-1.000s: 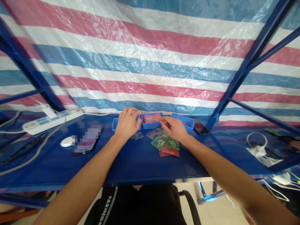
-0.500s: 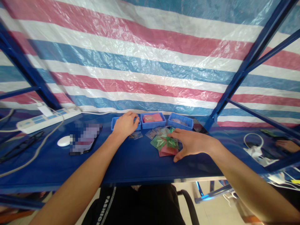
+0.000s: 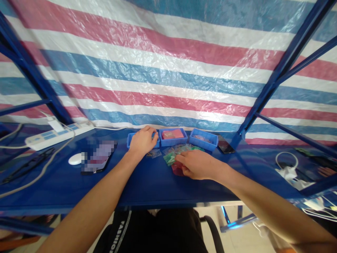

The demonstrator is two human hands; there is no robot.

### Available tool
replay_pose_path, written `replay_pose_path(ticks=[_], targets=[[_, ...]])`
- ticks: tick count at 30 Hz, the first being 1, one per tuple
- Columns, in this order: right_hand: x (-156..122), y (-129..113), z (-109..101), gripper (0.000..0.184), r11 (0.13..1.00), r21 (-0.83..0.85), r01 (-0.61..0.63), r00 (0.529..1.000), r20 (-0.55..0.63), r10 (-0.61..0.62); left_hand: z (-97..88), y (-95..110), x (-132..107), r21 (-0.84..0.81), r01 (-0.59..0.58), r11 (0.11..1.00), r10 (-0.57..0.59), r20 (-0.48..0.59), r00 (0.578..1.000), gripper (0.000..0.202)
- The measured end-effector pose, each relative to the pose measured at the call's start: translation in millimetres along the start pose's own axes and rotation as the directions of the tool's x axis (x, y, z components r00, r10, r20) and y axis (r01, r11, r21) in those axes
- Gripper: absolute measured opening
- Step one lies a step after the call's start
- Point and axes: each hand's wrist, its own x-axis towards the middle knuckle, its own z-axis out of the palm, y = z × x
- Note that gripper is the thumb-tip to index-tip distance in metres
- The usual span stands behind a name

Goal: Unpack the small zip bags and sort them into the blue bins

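The right hand (image 3: 196, 164) lies palm down on a loose pile of small plastic bags (image 3: 173, 156), its fingers curled over a red bag (image 3: 177, 170) at the near edge of the pile; the fingertips are hidden under the hand, so it is not possible to tell whether they pinch the bag or only press on it. Green and clear bags fan out from under the hand toward the back of the table (image 3: 158, 182).

The left hand (image 3: 143, 140) rests on the leftmost of three small blue trays (image 3: 130, 138), fingers bent over its front rim and thumb toward the middle tray (image 3: 172, 137) (nothing shows pinched between the fingers). A clear bag (image 3: 155, 153) lies just beside this hand, on the table surface in front of the tray.

The three trays stand in a row along the back edge of the table, near its middle. The middle tray holds red bags; the right tray (image 3: 203, 138) holds something pale that is too small to make out. A dark phone (image 3: 225, 144) lies just right of the right tray.

Toward the left edge of the table sit a blurred dark device (image 3: 98, 158), a white mouse (image 3: 75, 159) and a white power strip (image 3: 56, 133) with cables. Near the right edge lies a coiled white cable (image 3: 288, 167). A striped red, white and blue tarpaulin (image 3: 168, 70) hangs behind the table.
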Motion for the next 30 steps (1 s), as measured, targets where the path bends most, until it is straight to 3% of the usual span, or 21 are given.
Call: replay_pose_path(ticks=[3, 6, 11, 14, 16, 18, 20, 25, 28, 30], targets=[[20.2, 1.1, 0.2, 0.023, 0.989, 0.094, 0.111, 0.993, -0.058, -0.106, 0.2, 1.1, -1.2, -0.007, -0.026, 1.000, 0.025, -0.022, 0.999, 0.032], [40.8, 13.3, -1.1, 0.029, 0.930, 0.314, 0.194, 0.980, -0.103, -0.170, 1.6, 0.8, -1.5, -0.017, -0.033, 0.999, 0.032, -0.040, 0.999, 0.030], [59.3, 47.1, 14.0, 0.035, 0.690, 0.711, 0.134, 0.972, -0.229, 0.047, -0.1, 1.8, 0.3, -0.113, -0.143, 0.983, 0.125, -0.150, 0.981, 0.030], [59.4, 62.4, 37.3, 0.033, 0.455, 0.888, 0.070, 0.967, -0.172, 0.188, -4.7, 8.8, -1.3, -0.260, -0.292, 0.920, 0.243, -0.205, 0.948, 0.033], [58.2, 68.7, 52.9, 0.038, 0.362, 0.931, 0.055, 0.944, -0.166, 0.284, -7.0, 15.9, -4.2, -0.363, -0.380, 0.851, 0.325, -0.205, 0.923, 0.034], [57.3, 72.2, 64.2, 0.038, 0.385, 0.921, 0.062, 0.912, -0.209, 0.354, -7.2, 23.1, -7.6, -0.422, -0.436, 0.795, 0.405, -0.166, 0.899, 0.036], [57.1, 73.2, 69.8, 0.033, 0.470, 0.878, 0.092, 0.870, -0.300, 0.391, -5.1, 29.0, -10.6, -0.453, -0.447, 0.771, 0.453, -0.103, 0.885, 0.037], [56.9, 70.1, 68.4, 0.027, 0.689, 0.710, 0.142, 0.748, -0.534, 0.395, 3.0, 35.7, -13.1, -0.514, -0.398, 0.760, 0.454, -0.019, 0.891, 0.042], [56.5, 68.1, 67.5, 0.028, 0.724, 0.673, 0.149, 0.702, -0.588, 0.402, 5.2, 36.0, -12.4, -0.571, -0.354, 0.741, 0.409, -0.034, 0.912, 0.043], [56.4, 67.0, 68.3, 0.032, 0.685, 0.714, 0.141, 0.696, -0.564, 0.445, 5.4, 35.9, -12.0, -0.619, -0.306, 0.724, 0.364, -0.035, 0.931, 0.045]])
